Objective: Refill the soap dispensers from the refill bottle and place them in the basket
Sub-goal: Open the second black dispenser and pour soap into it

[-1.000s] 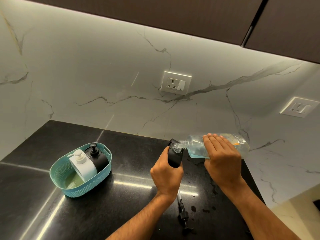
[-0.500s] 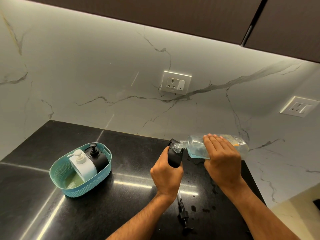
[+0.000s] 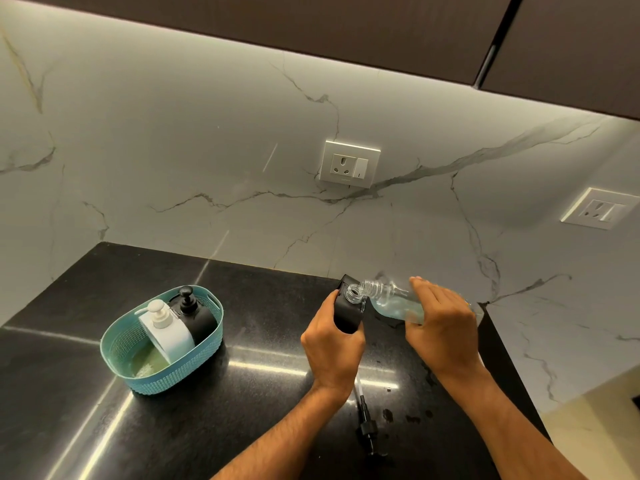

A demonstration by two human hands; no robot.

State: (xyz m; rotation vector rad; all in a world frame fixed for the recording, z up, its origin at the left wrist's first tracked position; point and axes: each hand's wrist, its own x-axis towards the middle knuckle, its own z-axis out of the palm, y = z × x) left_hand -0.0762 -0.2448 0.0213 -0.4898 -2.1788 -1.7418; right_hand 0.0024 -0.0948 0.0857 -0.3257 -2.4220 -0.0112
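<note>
At nine o'clock on the black counter (image 3: 263, 403), a teal basket (image 3: 166, 375) holds a white dispenser (image 3: 169, 327) and a black one (image 3: 197, 315). Toward three, my left hand (image 3: 332, 351) grips an open black dispenser (image 3: 348, 311). My right hand (image 3: 441, 327) curls around the clear refill bottle (image 3: 391, 299), tipped with its mouth touching that opening. At six lies a pump (image 3: 367, 424).

At nine o'clock a teal basket (image 3: 162, 375) with a woven-look lattice wall holds one white dispenser (image 3: 166, 329) and one black dispenser (image 3: 195, 315). The black counter (image 3: 242, 410) is speckled, the wall (image 3: 173, 150) white with grey veins; the clear refill bottle (image 3: 391, 299) holds seemingly pale blue liquid.
</note>
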